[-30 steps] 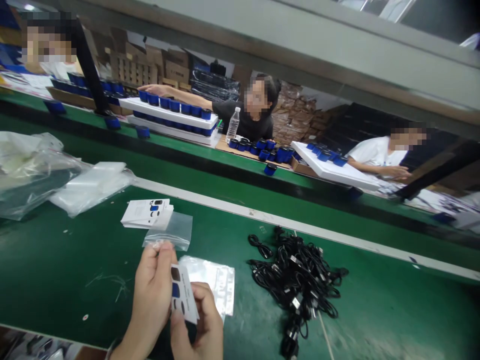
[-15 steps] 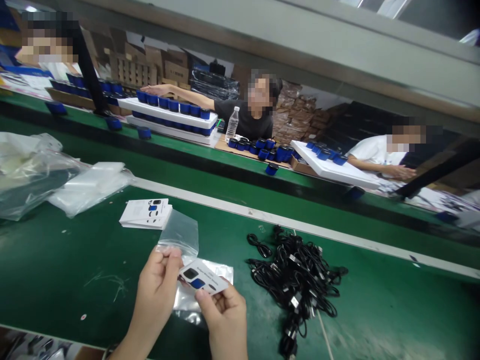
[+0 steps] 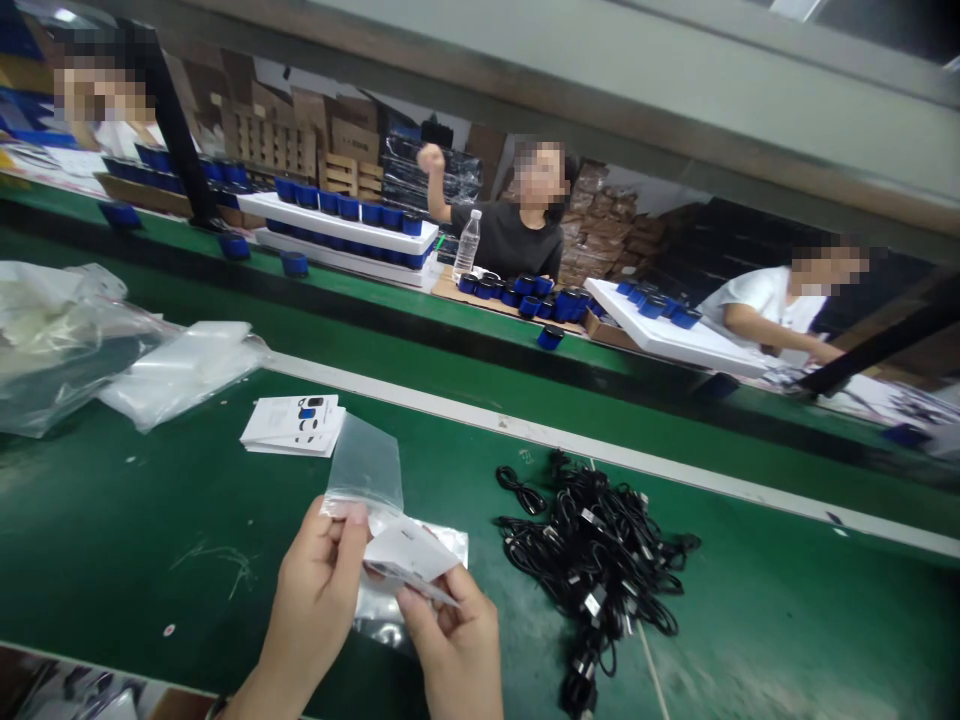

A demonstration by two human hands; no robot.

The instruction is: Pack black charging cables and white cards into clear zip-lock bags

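Note:
My left hand point(image 3: 322, 570) pinches the edge of a clear plastic bag point(image 3: 365, 465) between thumb and fingers. In my right hand point(image 3: 457, 620) is a white printed leaflet point(image 3: 415, 548), folded and partly spread apart, its left edge against the bag by my left fingertips. Beneath both hands a clear bag point(image 3: 382, 628) lies on the green table. Just beyond, a stack of white printed leaflets point(image 3: 289, 425) rests on the table. A pile of black cables point(image 3: 600, 540) with metal plugs lies to the right of my hands.
Clear plastic bags point(image 3: 184, 370) lie at the left. Past a white strip point(image 3: 495, 420), blue round items point(image 3: 550, 337) sit along a green belt. Across it are white foam trays point(image 3: 345, 222), a water bottle point(image 3: 468, 245) and three people. A dark post point(image 3: 174, 130) stands at the left.
The leaflet in my right hand has tilted and its folds have parted. The middle person's raised hand has left the foam tray. The person at the right has reached an arm further right.

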